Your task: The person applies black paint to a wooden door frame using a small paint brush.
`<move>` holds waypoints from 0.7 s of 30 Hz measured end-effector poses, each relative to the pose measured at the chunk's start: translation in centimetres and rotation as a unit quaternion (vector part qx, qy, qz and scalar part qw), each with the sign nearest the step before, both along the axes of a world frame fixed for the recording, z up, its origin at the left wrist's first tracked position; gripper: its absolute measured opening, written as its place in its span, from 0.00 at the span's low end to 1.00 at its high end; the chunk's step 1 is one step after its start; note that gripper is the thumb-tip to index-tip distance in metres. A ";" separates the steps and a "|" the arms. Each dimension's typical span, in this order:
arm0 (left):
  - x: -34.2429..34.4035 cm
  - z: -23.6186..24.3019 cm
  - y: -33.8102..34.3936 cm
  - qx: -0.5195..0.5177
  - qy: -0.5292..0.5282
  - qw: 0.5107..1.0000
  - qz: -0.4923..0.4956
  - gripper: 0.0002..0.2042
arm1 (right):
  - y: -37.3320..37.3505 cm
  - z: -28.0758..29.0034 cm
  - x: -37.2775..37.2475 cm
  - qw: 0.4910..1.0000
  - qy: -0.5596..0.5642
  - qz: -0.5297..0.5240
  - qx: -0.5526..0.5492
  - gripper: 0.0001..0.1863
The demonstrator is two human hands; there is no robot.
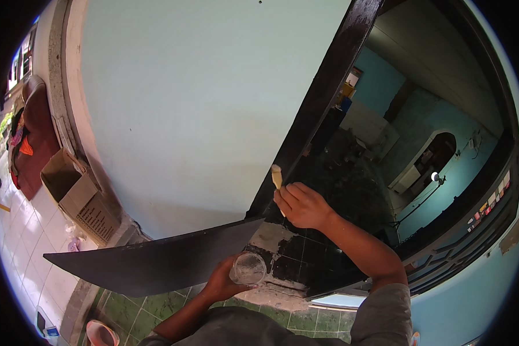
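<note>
In my right hand [307, 206] is a small paintbrush [277, 177] with a pale handle, gripped between closed fingers. Its light-coloured tip points up and lies over the dark, glossy door frame [305, 124]; I cannot tell whether the bristles touch the wood. Lower down, my left hand [225, 281] is wrapped round a clear plastic cup [249, 269], seen from above. What the cup contains is hard to make out. A dark door panel [150, 262] stretches leftward from the foot of the frame, behind the cup.
Pale blue wall [173, 115] rises left of the frame. An open cardboard box [89, 210] stands on white floor tiles at the left, near a dark red chair [37, 144]. Through the doorway is a room with a lit lamp [435, 176] on a stand. Green tiles [161, 308] lie below me.
</note>
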State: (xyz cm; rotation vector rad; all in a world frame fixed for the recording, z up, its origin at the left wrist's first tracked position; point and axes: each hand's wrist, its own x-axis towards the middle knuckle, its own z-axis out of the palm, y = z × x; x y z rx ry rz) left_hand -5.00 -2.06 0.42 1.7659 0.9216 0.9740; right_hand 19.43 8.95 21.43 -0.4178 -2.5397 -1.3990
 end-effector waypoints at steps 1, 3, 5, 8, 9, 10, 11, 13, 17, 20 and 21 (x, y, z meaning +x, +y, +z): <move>0.0 0.0 0.0 -0.003 -0.009 1.000 -0.003 0.48 | -0.3 -0.9 -0.6 0.992 0.049 -0.015 -0.111 0.11; -0.1 0.3 0.0 -0.002 -0.007 1.000 0.001 0.48 | -0.1 -0.8 -1.1 0.935 0.198 -0.017 -0.293 0.05; -0.2 0.6 0.0 -0.004 -0.004 1.000 0.010 0.48 | 0.9 2.6 -1.8 0.902 0.280 -0.036 -0.327 0.05; -0.3 0.9 0.1 -0.003 0.021 1.000 0.014 0.48 | 3.3 8.9 -0.5 0.846 0.410 -0.060 -0.335 0.06; -0.3 0.9 0.1 -0.010 0.018 1.000 0.013 0.48 | 2.9 11.2 -0.8 0.856 0.413 -0.051 -0.306 0.06; -0.4 0.9 0.3 -0.017 0.014 1.000 0.014 0.48 | 2.3 13.6 -1.4 0.866 0.415 -0.041 -0.278 0.06; -0.2 0.9 0.4 -0.016 0.013 1.000 0.013 0.48 | 2.0 15.6 -1.3 0.888 0.406 -0.025 -0.215 0.06; -0.3 1.0 0.5 -0.014 0.010 1.000 0.009 0.48 | 1.8 17.4 -1.2 0.905 0.396 -0.008 -0.152 0.06; -0.5 1.0 0.5 -0.019 0.016 1.000 0.015 0.48 | 1.6 15.3 -1.8 0.968 0.228 0.064 0.085 0.07; -0.5 0.7 0.5 0.001 0.013 1.000 0.023 0.48 | 1.6 8.2 -1.4 0.993 0.086 0.013 0.081 0.12; -0.5 0.6 0.5 -0.003 0.007 1.000 0.019 0.48 | 1.5 5.7 -1.1 0.997 0.056 0.011 0.052 0.11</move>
